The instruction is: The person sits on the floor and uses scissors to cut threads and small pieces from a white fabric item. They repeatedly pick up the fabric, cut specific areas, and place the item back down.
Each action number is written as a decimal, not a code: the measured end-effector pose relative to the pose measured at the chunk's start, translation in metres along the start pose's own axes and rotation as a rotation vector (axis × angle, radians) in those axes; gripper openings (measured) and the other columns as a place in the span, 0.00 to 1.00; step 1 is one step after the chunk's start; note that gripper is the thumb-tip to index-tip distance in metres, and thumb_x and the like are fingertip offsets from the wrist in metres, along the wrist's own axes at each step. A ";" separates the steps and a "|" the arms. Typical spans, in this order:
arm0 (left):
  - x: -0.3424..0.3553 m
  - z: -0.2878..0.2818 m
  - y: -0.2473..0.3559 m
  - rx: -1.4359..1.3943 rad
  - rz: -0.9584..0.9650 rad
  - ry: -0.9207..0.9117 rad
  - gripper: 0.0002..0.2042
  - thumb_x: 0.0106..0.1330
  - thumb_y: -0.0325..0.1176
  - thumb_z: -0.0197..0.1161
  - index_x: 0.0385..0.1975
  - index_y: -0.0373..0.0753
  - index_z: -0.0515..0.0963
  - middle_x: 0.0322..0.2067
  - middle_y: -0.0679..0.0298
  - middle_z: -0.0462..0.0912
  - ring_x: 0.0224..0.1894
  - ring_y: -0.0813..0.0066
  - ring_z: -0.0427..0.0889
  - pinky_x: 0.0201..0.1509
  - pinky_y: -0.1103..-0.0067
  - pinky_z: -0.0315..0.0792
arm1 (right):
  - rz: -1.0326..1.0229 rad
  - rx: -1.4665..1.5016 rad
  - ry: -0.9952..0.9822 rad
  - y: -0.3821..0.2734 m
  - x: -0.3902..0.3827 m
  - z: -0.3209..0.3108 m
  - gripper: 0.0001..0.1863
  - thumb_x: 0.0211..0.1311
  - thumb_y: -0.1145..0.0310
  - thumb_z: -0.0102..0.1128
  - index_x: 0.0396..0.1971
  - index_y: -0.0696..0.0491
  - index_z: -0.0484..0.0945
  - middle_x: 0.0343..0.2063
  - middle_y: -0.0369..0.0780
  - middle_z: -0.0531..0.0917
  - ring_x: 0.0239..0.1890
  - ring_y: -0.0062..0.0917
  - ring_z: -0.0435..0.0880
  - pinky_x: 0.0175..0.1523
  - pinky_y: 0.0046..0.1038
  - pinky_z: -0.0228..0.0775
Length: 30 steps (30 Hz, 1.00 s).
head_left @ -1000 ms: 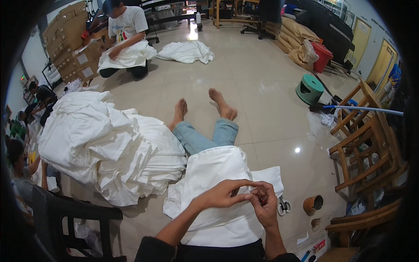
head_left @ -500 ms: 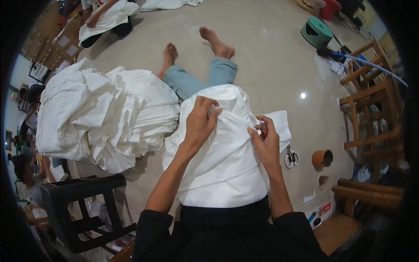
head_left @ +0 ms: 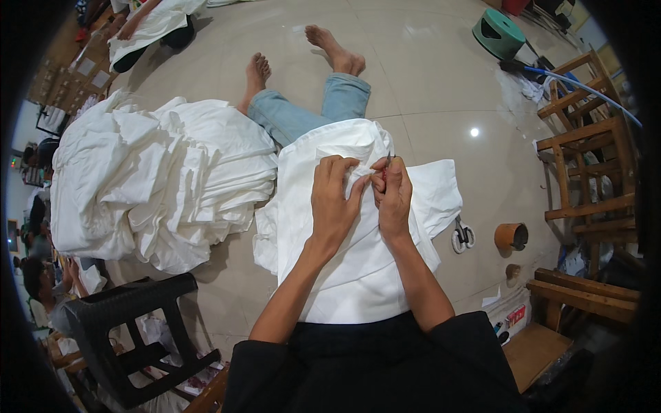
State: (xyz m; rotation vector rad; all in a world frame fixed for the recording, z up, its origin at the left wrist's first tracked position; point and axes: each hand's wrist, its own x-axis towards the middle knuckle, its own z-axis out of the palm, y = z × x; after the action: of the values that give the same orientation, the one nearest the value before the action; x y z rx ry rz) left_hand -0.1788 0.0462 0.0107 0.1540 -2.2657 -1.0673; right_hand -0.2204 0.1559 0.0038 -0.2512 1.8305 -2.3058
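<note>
Close together: left hand (head_left: 332, 203) and right hand (head_left: 394, 206) over a white garment (head_left: 365, 268)

Broadest is the pale tiled floor (head_left: 427, 76), spreading out past the fingers ahead and to both sides. A heap of white cloth (head_left: 158, 179) rises well to the left of the fingers. The white garment lies across the lap, directly beneath the fingers, one flap reaching out to their right. A black stool (head_left: 124, 303) sits left of the fingers, nearer the body. Right of them, a brown cup (head_left: 507, 237) rests beyond white-handled scissors (head_left: 463, 237). Smallest is a red pointed tool (head_left: 385, 175), clamped in the right hand's fingers. The left hand's thumb and forefinger curve close by; whether they pinch cloth, I cannot tell.
</note>
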 end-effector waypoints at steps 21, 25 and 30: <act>0.060 -0.030 -0.040 -0.713 -0.872 -0.582 0.12 0.66 0.41 0.69 0.28 0.39 0.82 0.25 0.73 0.78 0.27 0.86 0.66 0.34 0.85 0.60 | -0.096 -0.655 -0.169 -0.018 -0.010 -0.008 0.15 0.66 0.62 0.65 0.29 0.61 0.76 0.14 0.41 0.74 0.16 0.24 0.71 0.25 0.28 0.64; 0.063 -0.033 -0.041 -0.802 -0.916 -0.611 0.12 0.67 0.42 0.68 0.29 0.39 0.82 0.27 0.73 0.78 0.30 0.85 0.66 0.36 0.84 0.59 | -0.106 -0.752 -0.196 -0.023 0.000 -0.001 0.15 0.65 0.64 0.64 0.26 0.60 0.73 0.13 0.46 0.74 0.15 0.35 0.74 0.25 0.33 0.65; 0.064 -0.032 -0.038 -0.825 -0.933 -0.561 0.12 0.66 0.42 0.69 0.30 0.39 0.82 0.27 0.72 0.77 0.31 0.83 0.66 0.37 0.83 0.59 | -0.141 -0.760 -0.229 -0.022 0.001 -0.001 0.16 0.65 0.64 0.64 0.25 0.60 0.73 0.14 0.47 0.76 0.16 0.40 0.77 0.25 0.36 0.66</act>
State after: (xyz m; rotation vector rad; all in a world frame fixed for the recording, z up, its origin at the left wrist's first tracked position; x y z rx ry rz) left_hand -0.2173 -0.0223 0.0292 0.6593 -1.9510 -2.7170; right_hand -0.2229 0.1616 0.0250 -0.7260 2.5237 -1.4549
